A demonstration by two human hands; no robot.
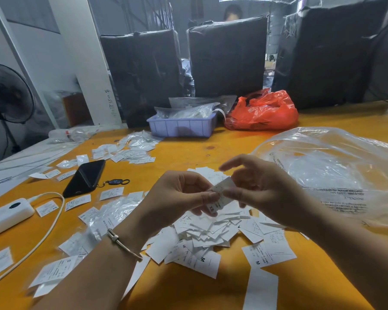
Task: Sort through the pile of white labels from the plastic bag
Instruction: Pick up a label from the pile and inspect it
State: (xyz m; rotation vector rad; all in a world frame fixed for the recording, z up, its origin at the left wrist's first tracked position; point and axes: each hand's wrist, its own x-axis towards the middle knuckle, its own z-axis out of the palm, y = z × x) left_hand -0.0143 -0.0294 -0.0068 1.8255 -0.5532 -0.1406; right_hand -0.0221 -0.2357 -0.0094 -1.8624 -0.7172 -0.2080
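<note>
Both hands' grip [220,193] pinches one white label [222,194] above the label-strewn orange table [188,151].

Two hands; one phone [84,178]; one power bank [8,214]; one lilac tray [181,127]; one red bag [263,111]; one clear plastic bag [336,171]; white labels [207,237] uncountable

Tabletop [188,153]: smooth orange surface, slight sheen. Labels [202,247] under my hands: matt white paper, printed black. Clear bag [336,166] right: thin glossy plastic film, crinkled. Red bag [264,113] far: shiny wrinkled plastic. Phone [85,177] left: glossy black.
</note>
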